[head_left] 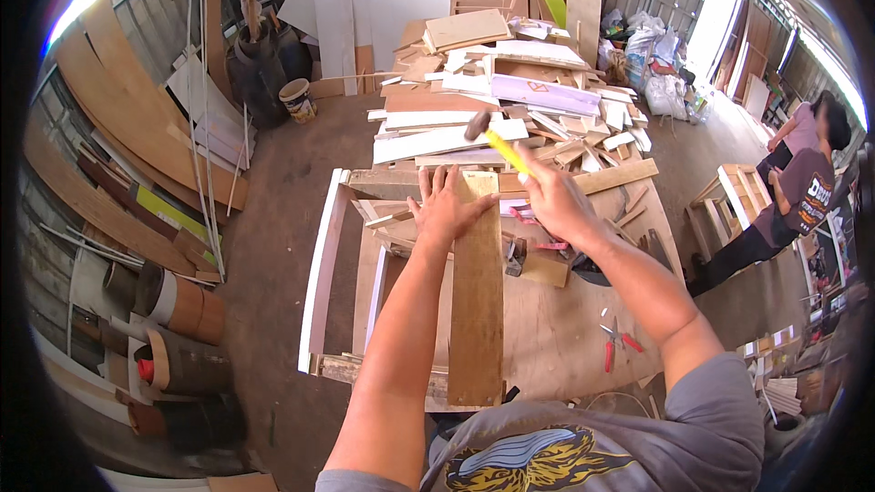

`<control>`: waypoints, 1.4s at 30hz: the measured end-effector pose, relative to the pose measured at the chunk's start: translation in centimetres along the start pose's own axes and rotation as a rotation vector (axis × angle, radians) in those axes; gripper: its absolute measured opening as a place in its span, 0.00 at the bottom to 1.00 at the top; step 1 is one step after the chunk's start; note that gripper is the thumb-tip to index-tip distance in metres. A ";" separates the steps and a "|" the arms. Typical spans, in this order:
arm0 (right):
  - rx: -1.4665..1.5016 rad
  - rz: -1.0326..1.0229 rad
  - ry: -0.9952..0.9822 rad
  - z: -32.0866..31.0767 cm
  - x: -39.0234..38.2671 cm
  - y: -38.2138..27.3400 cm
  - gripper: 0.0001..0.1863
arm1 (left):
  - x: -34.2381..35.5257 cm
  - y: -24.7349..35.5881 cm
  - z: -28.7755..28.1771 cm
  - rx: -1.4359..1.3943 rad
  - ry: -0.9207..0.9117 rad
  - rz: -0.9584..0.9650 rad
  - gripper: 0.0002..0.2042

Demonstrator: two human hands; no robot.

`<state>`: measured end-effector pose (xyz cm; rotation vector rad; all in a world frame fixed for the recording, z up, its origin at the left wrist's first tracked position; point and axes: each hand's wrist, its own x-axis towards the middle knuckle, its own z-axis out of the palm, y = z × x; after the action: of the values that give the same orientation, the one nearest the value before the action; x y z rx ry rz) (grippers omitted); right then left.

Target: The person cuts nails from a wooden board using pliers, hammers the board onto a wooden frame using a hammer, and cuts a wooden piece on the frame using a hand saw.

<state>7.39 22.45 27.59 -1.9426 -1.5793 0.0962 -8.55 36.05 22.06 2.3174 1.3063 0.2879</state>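
Note:
My right hand [554, 203] is closed round the yellow handle of a hammer [504, 148], whose dark head is raised over the far end of a long wooden board [477, 301]. With fingers spread, my left hand [444, 208] presses on the far end of that board and the rail beside it. The board lies lengthwise across a wooden frame [321, 282] with a white outer side. Any nail under or near the hammer is too small to make out.
Red-handled pliers [619, 343] lie on the plywood worktop [565, 360] to the right. Beyond the frame is a large heap of wood offcuts [492, 109]. Two people [807, 182] are at the right, near a light wooden frame [740, 199]. Rolled sheets [187, 305] lie at left.

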 end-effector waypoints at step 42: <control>-0.012 -0.135 0.117 3.6 -3.0 4.7 0.28 | 0.6 1.2 0.6 0.010 0.011 0.011 0.58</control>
<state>9.07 20.78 21.34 -1.8106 -1.6308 -0.0808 -7.12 35.83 22.09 2.3351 1.3032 0.2992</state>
